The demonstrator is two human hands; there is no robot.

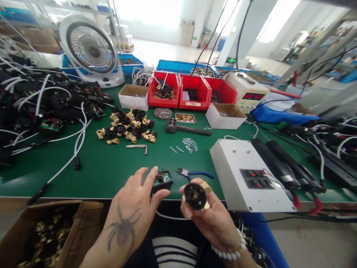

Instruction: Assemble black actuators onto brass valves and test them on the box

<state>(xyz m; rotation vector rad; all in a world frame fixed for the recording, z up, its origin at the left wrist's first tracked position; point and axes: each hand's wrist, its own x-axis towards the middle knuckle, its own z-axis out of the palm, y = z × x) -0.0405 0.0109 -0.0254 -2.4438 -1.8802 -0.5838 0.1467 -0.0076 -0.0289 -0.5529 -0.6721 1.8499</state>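
Note:
Below the middle of the view, my right hand (216, 219) grips a brass valve fitting with a black round cap (192, 197), its cap face turned up toward me. My left hand (135, 203) is at the table's front edge, thumb and fingers around a small black housing with a green circuit board (165, 178) inside. Part of that housing is hidden by the hand. Just behind my right hand lie blue-handled cutting pliers (199, 173). Farther back are several loose spring clips (190, 144) and a metal L-shaped tool (139, 147).
Brass fittings with black caps (128, 124) are heaped at centre left. A black mallet (186, 128) lies before red bins (195, 91). To the right stands a grey switch box (234, 167); cabled black parts crowd the left, near a white fan (93, 50).

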